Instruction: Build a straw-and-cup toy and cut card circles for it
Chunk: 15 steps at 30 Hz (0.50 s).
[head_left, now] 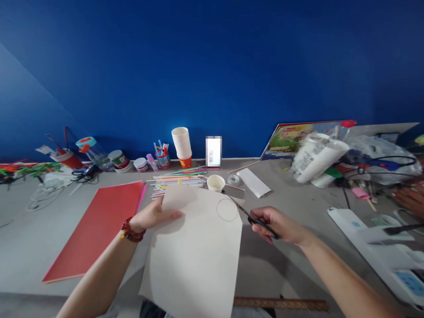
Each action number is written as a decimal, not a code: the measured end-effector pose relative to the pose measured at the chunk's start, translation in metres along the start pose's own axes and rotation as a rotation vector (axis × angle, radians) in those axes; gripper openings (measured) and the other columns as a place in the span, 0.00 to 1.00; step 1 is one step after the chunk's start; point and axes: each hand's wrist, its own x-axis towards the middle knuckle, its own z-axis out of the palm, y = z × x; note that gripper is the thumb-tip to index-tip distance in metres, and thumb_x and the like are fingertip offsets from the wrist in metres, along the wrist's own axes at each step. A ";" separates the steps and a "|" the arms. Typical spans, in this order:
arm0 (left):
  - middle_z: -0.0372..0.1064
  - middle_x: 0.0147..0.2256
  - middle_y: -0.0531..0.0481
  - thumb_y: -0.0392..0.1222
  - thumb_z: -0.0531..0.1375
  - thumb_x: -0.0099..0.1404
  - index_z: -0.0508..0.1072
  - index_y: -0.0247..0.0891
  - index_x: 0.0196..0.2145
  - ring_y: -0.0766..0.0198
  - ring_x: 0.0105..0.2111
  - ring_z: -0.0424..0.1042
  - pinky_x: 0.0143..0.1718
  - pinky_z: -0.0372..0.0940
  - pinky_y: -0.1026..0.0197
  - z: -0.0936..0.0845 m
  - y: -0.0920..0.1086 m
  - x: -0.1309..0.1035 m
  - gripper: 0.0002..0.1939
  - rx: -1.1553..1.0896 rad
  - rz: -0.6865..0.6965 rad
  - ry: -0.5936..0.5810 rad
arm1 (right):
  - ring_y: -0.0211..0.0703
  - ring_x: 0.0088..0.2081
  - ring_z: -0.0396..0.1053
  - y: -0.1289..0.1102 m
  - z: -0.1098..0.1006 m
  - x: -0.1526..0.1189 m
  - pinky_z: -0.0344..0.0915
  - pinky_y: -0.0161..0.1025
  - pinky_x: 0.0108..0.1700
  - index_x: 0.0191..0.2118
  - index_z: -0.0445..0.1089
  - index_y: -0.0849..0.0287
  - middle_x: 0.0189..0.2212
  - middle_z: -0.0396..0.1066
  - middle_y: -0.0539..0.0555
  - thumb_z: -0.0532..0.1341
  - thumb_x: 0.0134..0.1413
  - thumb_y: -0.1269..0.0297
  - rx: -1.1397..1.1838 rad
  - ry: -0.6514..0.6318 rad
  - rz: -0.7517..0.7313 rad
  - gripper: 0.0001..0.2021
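A large white sheet of paper (pixel 195 260) is held up above the table by my left hand (pixel 159 217), its thumb on top and the fingers hidden underneath. Near the sheet's upper right corner a circle is drawn in thin dark line. My right hand (pixel 276 224) grips the black handles of a pair of scissors (pixel 247 214). Their blades point up and left, along the cut-looking upper right edge beside the circle. Whether the blades are parted is hard to make out. Just beyond the sheet's top edge stands a white paper cup (pixel 216 183).
Red paper sheets (pixel 96 229) lie at left. Behind are drinking straws (pixel 180 179), stacked cups (pixel 182 143), paint jars (pixel 118 160), a tape roll (pixel 233 179) and a folded white paper (pixel 254 182). A power strip (pixel 364 251) lies right, near another person's hand (pixel 409 196).
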 end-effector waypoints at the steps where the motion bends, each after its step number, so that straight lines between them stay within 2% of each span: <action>1: 0.77 0.46 0.40 0.54 0.66 0.58 0.73 0.36 0.50 0.49 0.43 0.77 0.41 0.74 0.55 0.000 0.000 0.000 0.26 0.002 0.003 -0.004 | 0.32 0.17 0.57 -0.001 0.000 0.000 0.49 0.32 0.20 0.23 0.55 0.56 0.14 0.60 0.43 0.66 0.46 0.39 -0.005 0.004 -0.002 0.27; 15: 0.77 0.46 0.40 0.52 0.67 0.57 0.72 0.37 0.50 0.49 0.42 0.77 0.40 0.74 0.54 -0.001 0.000 -0.001 0.27 -0.040 -0.012 0.003 | 0.31 0.17 0.54 0.003 -0.009 -0.002 0.49 0.31 0.19 0.23 0.56 0.56 0.14 0.58 0.43 0.66 0.48 0.40 -0.060 -0.018 -0.012 0.26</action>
